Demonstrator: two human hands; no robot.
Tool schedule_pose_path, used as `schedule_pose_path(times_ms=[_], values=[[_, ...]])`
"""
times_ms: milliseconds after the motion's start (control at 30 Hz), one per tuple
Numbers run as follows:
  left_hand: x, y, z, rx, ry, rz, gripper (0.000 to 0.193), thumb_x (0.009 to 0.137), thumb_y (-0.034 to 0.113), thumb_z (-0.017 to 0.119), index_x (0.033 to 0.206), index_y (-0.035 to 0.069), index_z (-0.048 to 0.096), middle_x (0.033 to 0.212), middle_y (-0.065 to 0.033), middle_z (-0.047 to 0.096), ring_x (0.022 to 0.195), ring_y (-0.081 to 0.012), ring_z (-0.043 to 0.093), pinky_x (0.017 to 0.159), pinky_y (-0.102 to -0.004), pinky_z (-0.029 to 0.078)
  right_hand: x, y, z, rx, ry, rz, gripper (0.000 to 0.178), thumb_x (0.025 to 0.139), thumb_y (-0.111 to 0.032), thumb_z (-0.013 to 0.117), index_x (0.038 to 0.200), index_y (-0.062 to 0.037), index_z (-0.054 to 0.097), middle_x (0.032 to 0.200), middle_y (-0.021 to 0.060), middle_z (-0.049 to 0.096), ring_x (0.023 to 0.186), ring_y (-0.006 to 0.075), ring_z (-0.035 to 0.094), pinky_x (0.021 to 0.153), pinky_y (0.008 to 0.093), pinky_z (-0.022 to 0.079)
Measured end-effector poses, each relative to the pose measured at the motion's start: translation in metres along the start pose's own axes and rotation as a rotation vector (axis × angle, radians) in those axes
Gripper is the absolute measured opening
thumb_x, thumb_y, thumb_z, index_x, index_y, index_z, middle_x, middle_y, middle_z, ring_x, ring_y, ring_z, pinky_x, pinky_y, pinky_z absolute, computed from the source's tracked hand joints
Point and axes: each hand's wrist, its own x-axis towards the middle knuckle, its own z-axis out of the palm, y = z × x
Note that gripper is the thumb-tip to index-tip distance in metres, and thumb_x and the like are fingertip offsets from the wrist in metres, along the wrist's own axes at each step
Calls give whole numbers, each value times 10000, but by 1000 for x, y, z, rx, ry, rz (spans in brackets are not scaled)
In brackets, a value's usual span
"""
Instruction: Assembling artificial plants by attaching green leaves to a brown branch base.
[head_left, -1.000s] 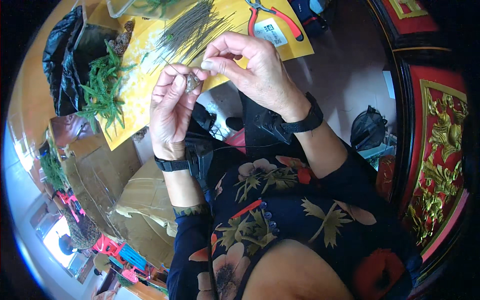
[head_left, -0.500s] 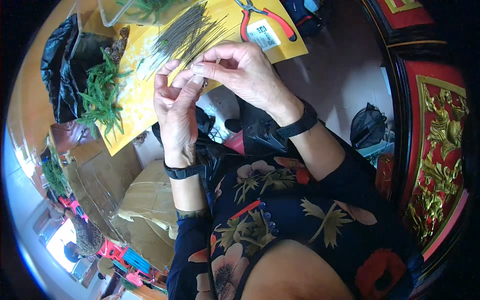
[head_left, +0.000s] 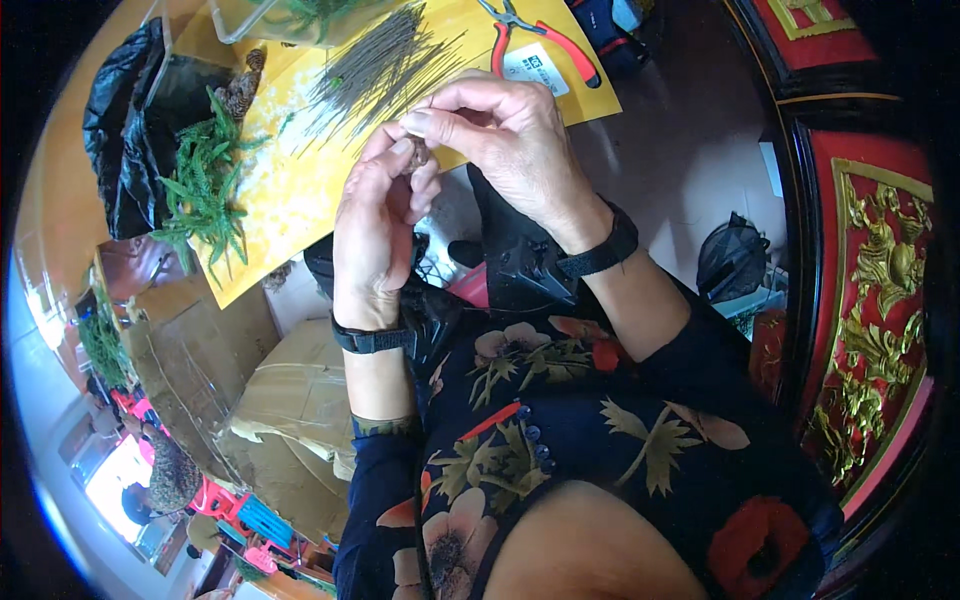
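Left hand [head_left: 368, 225] has shifted rightward since half a second ago, fingers curled further in; the small brown piece [head_left: 418, 155], mostly hidden then, now shows.

Nearest: floral top [head_left: 560, 420], black straps on both wrists. Beyond them, both hands meet past the lap, near the table edge. Left thumb and fingers clamped around the brown piece; possibly a little cone, too small and covered to be sure. Right hand [head_left: 520, 140] directly above it, thumb and forefinger tips pressed together; whether something thin is caught between them, cannot tell.

Step in hand, as judged: fine two-handed fingertip work at the brown piece, left steadying, right doing the delicate part. Next move seems to call for a firm left hold without crushing, and a small, precise motion from the right fingertips.

Under and past the hands: yellow sheet [head_left: 270, 225] on the table, bearing a loose spread of thin dark wires or stems [head_left: 375, 65] and red-handled pliers [head_left: 574, 52] beside a white label. Off left, artificial green sprigs [head_left: 205, 175], brown pine cones [head_left: 240, 92], black plastic bag [head_left: 128, 150]. Clear tub [head_left: 228, 28] at the top, greenery within.

Farther: cardboard [head_left: 295, 395] lower left, black mesh bag [head_left: 733, 258] on the floor right, gilt-carved red panel [head_left: 885, 265]. Far left, another person [head_left: 172, 475] near pink stools.
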Motion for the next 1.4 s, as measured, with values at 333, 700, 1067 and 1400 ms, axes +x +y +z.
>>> schedule_pose_path(times_ms=[333, 700, 1067, 1400], values=[[3, -9, -18, -438, -30, -105, 203, 828, 119, 487, 1005, 20, 500, 730, 16, 446, 601, -70, 382, 506, -202, 288, -1, 3, 4, -315, 14, -225, 47, 781, -50, 664, 794, -6, 652, 729, 50, 611, 662, 116, 597, 575, 219, 471], [-11, 2, -13, -50, 138, -50, 223, 860, 156, 449, 1027, 20, 508, 725, 19, 436, 601, -65, 368, 518, -191, 277, 3, 8, -2, -342, -124, -393, 147, 767, -14, 649, 892, -81, 688, 1007, 71, 566, 739, 141, 598, 604, 226, 492], [-16, 20, -23, 49, -88, -148, 234, 899, 188, 432, 1021, -3, 489, 705, 27, 385, 610, -57, 352, 519, -179, 271, 10, 11, -7, -355, -167, -558, 201, 741, 0, 656, 910, -100, 694, 1018, 82, 620, 815, 177, 625, 671, 250, 523], [-12, 31, -19, 205, -79, -213, 201, 915, 188, 444, 996, 8, 481, 702, 31, 376, 603, -52, 348, 508, -167, 265, 8, 11, -8, -449, -182, -609, 161, 727, -8, 668, 884, -43, 675, 870, 75, 658, 837, 199, 639, 694, 269, 524]])
